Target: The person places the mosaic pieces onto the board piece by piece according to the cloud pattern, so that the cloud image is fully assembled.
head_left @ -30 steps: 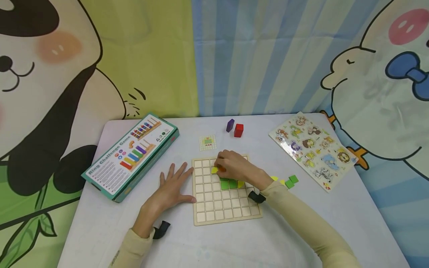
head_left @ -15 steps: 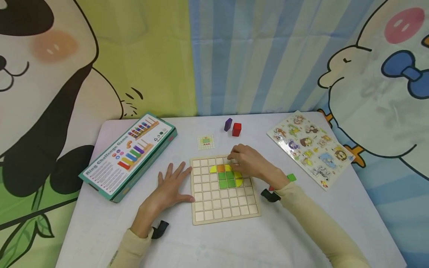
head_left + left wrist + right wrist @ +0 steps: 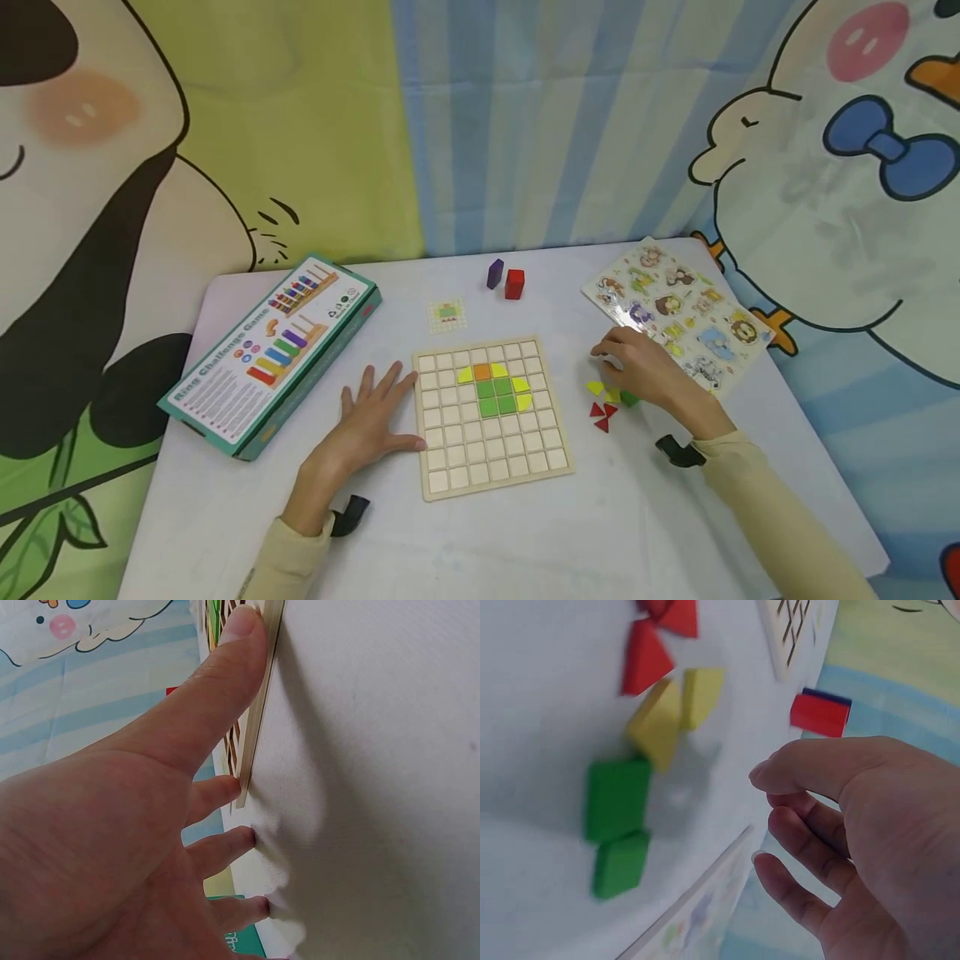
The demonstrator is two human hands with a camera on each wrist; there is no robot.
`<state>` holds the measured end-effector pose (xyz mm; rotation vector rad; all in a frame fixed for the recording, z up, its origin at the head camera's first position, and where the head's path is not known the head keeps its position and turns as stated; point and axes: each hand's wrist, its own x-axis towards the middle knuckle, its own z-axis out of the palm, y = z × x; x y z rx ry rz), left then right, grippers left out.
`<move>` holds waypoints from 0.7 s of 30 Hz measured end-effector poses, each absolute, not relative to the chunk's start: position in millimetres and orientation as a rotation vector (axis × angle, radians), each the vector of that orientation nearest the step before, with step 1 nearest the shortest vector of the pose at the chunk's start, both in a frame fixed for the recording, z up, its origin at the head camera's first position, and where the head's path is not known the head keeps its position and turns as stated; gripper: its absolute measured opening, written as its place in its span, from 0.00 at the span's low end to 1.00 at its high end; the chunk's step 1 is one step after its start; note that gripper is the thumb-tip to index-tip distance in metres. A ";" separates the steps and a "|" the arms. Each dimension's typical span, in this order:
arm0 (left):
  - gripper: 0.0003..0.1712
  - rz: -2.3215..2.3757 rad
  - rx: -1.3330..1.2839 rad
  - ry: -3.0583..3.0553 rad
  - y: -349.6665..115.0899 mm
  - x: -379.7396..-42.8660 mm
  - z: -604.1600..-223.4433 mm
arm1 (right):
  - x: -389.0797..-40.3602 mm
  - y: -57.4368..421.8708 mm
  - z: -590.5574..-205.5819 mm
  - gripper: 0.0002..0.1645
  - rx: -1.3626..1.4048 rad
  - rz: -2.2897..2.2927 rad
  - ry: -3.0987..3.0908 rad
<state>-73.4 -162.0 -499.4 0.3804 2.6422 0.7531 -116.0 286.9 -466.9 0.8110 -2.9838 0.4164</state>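
A wooden grid board (image 3: 489, 477) lies mid-table. Green squares (image 3: 487, 407), an orange square (image 3: 482, 372) and several yellow pieces (image 3: 523, 402) sit in its cells. My left hand (image 3: 360, 433) is spread flat along the board's left side, thumb (image 3: 225, 671) and a fingertip touching its edge. To the right of the board, my right hand (image 3: 648, 371) hovers with loosely bent fingers and holds nothing. Below it lie loose red triangles (image 3: 602, 425), two yellow pieces (image 3: 655, 724) and two green blocks (image 3: 619, 799), blurred in the right wrist view.
A small pattern card (image 3: 447, 315) lies behind the board. Farther back stand a red block (image 3: 514, 284) and a purple block (image 3: 495, 273). A Ring Challenge Game box (image 3: 270, 358) lies at left, an animal picture board (image 3: 682, 312) at right. A patterned curtain (image 3: 480, 125) hangs behind.
My right hand has left the board and moved right, over the loose pieces. The orange square and a yellow piece beside it now show uncovered. The left hand stays at the board's edge.
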 end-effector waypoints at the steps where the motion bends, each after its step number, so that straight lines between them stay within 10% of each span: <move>1: 0.65 0.754 0.379 2.642 -162.0 -73.5 -499.5 | -112.8 291.6 -466.8 0.12 0.779 0.412 -3.002; 21: 0.65 0.761 0.404 2.650 -163.2 -76.0 -502.3 | -74.6 337.3 -480.7 0.20 0.542 0.389 -3.152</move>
